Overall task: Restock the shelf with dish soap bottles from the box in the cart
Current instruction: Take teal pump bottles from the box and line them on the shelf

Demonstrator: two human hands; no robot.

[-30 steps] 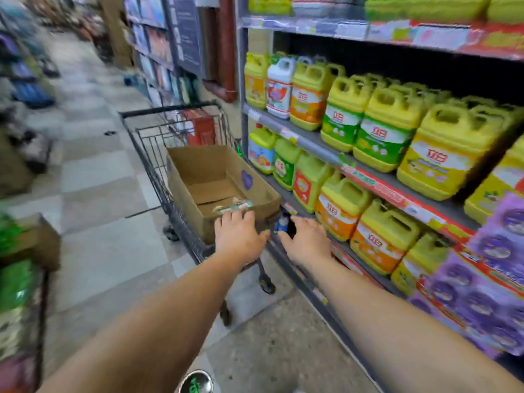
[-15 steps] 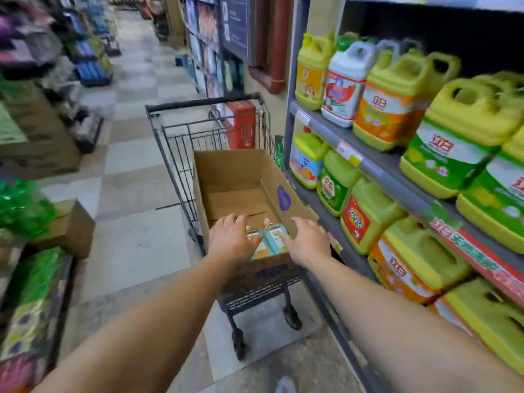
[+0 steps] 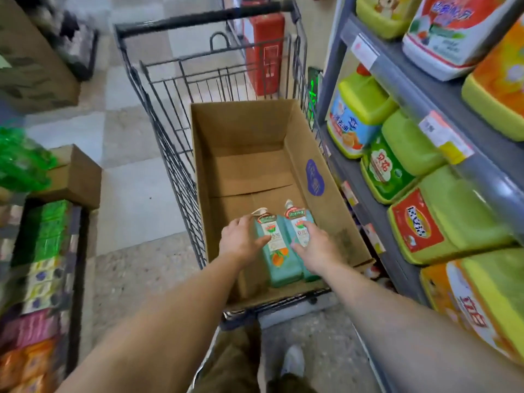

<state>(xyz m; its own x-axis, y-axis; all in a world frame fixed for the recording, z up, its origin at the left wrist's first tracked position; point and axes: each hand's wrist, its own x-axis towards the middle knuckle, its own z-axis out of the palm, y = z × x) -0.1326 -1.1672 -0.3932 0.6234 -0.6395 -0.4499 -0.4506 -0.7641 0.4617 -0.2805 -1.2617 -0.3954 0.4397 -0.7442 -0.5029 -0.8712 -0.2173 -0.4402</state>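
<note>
Both my hands reach into the open brown cardboard box [image 3: 249, 154] sitting in the black wire shopping cart [image 3: 175, 89]. Two teal plastic dish soap bottles [image 3: 279, 251] lie side by side at the box's near end. My left hand [image 3: 241, 241] curls around the left bottle; my right hand [image 3: 316, 248] wraps the right one. Just right of the cart, the grey metal shelf [image 3: 402, 80] holds yellow-green detergent jugs [image 3: 411, 148]. A red cabinet [image 3: 265, 52] stands beyond the cart.
</note>
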